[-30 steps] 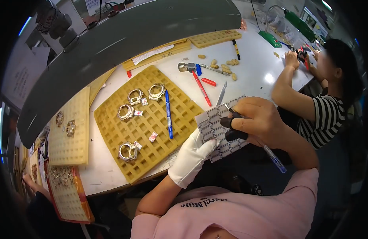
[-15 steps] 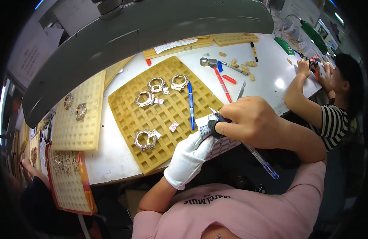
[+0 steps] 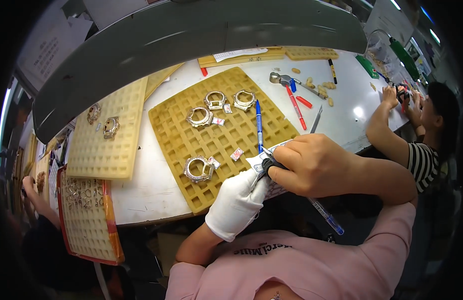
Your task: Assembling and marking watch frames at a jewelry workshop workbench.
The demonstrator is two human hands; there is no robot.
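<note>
Fingers, left: our gloved left hand [image 3: 236, 206] pinches the label sheet [image 3: 276, 190] by one edge.
Fingers, right: our right hand [image 3: 311, 165] is clamped on a pointed tool [image 3: 267, 152]; a clear pen [image 3: 327, 216] juts out beneath.
Label sheet: between our hands, by the near edge of the tan tray [image 3: 224, 142], largely hidden.
Steady work: we'd best brace the sheet flat and keep the tip shallow, so the paper neither creases nor tears.

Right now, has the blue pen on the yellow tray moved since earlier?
No: the blue pen lies at the same place on the yellow tray; only the view shifted.
</note>
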